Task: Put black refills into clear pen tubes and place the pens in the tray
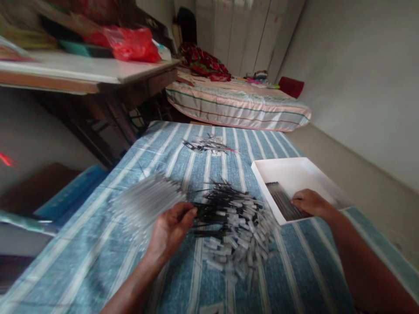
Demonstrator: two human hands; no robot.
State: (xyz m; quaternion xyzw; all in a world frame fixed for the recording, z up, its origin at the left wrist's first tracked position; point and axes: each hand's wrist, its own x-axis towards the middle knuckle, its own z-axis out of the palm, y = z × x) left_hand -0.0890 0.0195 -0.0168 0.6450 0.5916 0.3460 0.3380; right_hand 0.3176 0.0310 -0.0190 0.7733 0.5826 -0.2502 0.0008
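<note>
My left hand [175,224] is closed in a pinch at the left edge of a pile of thin black sticks with pale caps [234,218], like pen parts. What its fingertips hold, if anything, is not clear. Left of it lies a blurred stack of clear, pen-like tubes [150,196]. My right hand [309,203] reaches into a white open box [303,168]. Its fingers are closed at a row of slim dark-tipped pens [283,200] lying side by side there; the fingertips partly hide what they grip.
A small scatter of thin sticks [211,145] lies at the far end of the striped blue cloth [163,144]. Beyond stands a bed [235,98]. A table [81,72] with a red plastic bag [134,43] is at left, above a blue container [70,196].
</note>
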